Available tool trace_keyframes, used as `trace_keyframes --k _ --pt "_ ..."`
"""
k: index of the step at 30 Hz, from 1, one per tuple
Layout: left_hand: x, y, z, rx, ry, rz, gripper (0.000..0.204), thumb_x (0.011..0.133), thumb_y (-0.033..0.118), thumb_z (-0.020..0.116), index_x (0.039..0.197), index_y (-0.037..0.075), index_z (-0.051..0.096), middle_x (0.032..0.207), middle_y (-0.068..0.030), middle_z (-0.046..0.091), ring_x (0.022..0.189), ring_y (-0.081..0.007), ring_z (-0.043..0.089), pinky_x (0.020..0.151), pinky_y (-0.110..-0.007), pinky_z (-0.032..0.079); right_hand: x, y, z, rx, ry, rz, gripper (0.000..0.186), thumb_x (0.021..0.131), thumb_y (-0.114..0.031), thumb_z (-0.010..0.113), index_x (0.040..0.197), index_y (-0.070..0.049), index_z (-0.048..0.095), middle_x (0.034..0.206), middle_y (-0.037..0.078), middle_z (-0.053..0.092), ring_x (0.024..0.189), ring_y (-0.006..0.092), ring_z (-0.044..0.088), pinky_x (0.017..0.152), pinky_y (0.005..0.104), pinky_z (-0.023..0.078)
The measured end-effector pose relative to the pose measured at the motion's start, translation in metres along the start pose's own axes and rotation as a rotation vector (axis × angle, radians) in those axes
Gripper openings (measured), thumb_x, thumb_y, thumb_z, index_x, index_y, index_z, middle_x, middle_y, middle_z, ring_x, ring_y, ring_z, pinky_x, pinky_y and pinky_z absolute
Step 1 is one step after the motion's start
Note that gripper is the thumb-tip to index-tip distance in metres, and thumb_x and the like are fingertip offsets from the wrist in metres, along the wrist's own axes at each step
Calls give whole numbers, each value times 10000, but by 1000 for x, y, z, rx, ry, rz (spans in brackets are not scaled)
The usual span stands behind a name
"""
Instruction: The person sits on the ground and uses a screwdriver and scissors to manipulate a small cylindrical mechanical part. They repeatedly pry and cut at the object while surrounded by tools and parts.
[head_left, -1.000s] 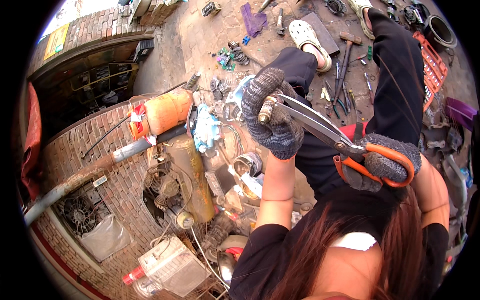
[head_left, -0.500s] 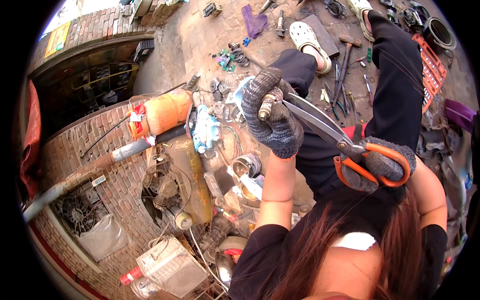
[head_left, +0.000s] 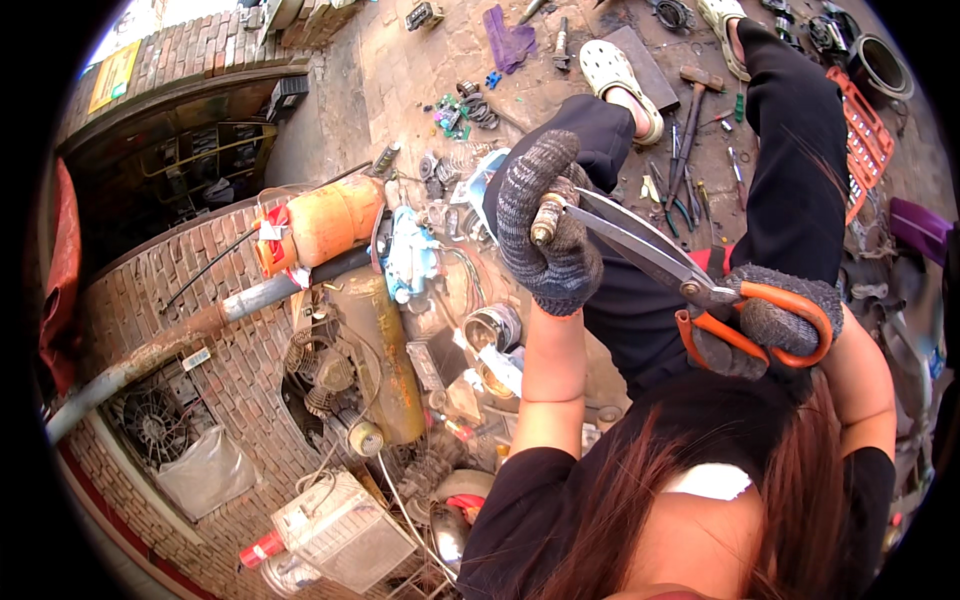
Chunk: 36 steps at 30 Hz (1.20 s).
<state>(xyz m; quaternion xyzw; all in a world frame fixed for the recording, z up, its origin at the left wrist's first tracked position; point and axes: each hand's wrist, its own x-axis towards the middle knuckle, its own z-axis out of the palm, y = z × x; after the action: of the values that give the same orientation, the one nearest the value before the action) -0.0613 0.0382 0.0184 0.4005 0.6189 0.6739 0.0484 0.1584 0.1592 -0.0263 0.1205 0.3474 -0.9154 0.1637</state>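
Observation:
My left hand point(head_left: 548, 228), in a grey knitted glove, is closed around a small brass-coloured cylindrical part point(head_left: 545, 220) whose end sticks out toward me. My right hand point(head_left: 765, 322), also gloved, grips the orange handles of large metal shears point(head_left: 665, 262). The shear blades point left, and their tips meet the brass part at my left hand. Both hands are raised above my lap, over dark trousers.
On the ground to the left lie an orange cylinder point(head_left: 330, 222), a rusty pipe point(head_left: 180, 335), a yellowish compressor body point(head_left: 375, 350), a fan grille point(head_left: 150, 425) and scrap parts. Pliers, a hammer point(head_left: 690, 110) and an orange tool tray point(head_left: 862, 130) lie beyond my legs.
The shears and both hands have shifted very slightly; the blades stay at the brass part. Nothing else has moved.

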Motion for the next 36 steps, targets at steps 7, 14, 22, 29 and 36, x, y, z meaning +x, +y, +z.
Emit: trace_keyframes --k 7,14,22,29,36 --pt "5 11 0 104 -28 57 484 889 377 522 1091 -61 545 1046 -161 602 847 -202 578 744 -289 472 6 -55 26 -861 -69 -332 364 781 -217 661 1068 -8 580 1000 149 604 941 291 571 832 350 448" --pt "23 26 -10 406 -294 239 435 896 344 483 1077 -45 553 1021 -181 618 919 -312 600 821 -381 457 -3 -63 19 -1195 0 -471 344 731 -194 659 989 20 580 882 190 598 829 363 573 735 395 459" --pt "23 17 -11 359 -367 261 372 898 281 452 1053 -38 562 1014 -186 622 965 -350 593 850 -412 441 6 -63 35 -1477 281 -399 309 693 -240 670 872 -6 575 682 184 540 616 392 527 534 424 405" --pt "22 29 -12 395 -361 155 384 858 266 558 1081 -46 554 1033 -161 618 865 -250 595 766 -332 458 16 -55 23 -1471 337 -494 413 673 -388 732 747 -17 568 542 172 451 504 386 468 469 408 358" --pt "-4 15 19 121 118 -310 428 858 393 582 1010 -6 571 767 -16 553 634 -66 494 508 -178 378 38 -37 9 -1324 368 -461 287 698 -242 691 830 -8 589 655 180 553 611 390 547 516 409 429"
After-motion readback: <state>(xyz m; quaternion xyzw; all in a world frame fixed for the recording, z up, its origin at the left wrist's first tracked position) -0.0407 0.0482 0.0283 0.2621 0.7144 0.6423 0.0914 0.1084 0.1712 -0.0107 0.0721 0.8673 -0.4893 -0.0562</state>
